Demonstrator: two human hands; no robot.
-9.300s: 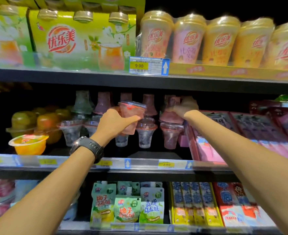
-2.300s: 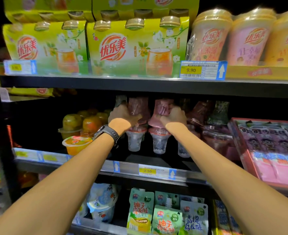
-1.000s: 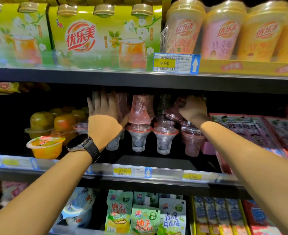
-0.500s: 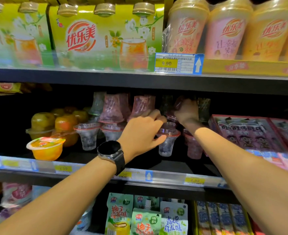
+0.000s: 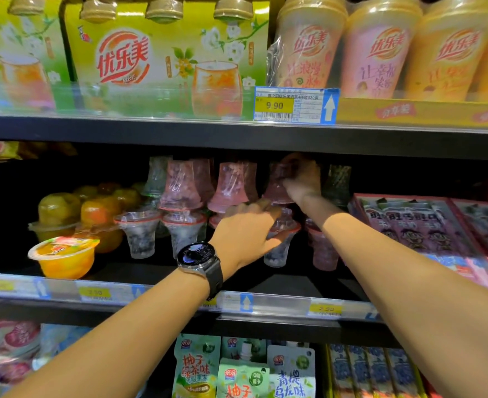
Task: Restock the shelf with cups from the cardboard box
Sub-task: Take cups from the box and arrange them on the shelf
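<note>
Two tiers: on the middle shelf (image 5: 265, 280), upright clear cups (image 5: 140, 235) carry inverted pink cups (image 5: 181, 186), rim to rim.
Left end of shelf: an orange jelly tub (image 5: 61, 255) at the front edge, with fruit tubs (image 5: 59, 211) behind it; neither belongs to this step.
Left hand (image 5: 245, 234): near the shelf's middle, fingers curled over the rim of the lower cup (image 5: 277, 251) and gripping it; a wristwatch (image 5: 196, 255) on the wrist.
Right hand (image 5: 303, 182): further back and higher, just under the shelf above, fingers pinching the inverted upper cup (image 5: 275, 182); the grip is blurred.
Right of the hands: a dark green cup (image 5: 337, 182), then flat pink packs (image 5: 409, 225) toward the right end.
Cardboard box: out of view.
Step in hand (judged): seating the upper cup on the lower cup.
Method: steady the lower cup by its rim and bring the upper rim level and centred on it. Release the top only once it sits without rocking. Withdraw both hands straight toward the front edge, clear of neighbouring stacks.
Risk: the bases look narrow, so a sideways nudge could topple a stack.
</note>
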